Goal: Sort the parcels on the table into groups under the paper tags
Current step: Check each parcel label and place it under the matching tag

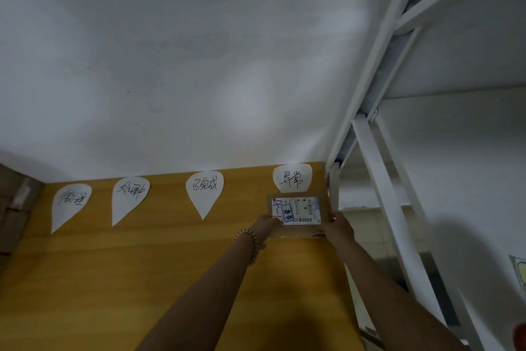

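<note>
Head view: two hands [269, 224] [338, 224] grip one parcel [296, 209] beside four tags [71, 205] [129, 194] [204, 189] [292, 178].

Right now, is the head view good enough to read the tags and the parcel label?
Head view: dim, with the near table in shadow; the wide angle bends the shelf frame; handwriting on the paper tags is legible; fine print on the parcel label is blurred.

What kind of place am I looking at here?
Likely a parcel-sorting station or mailroom: handwritten paper tags on a yellow table, a labelled parcel under the rightmost tag, and white metal shelving beside it.
</note>
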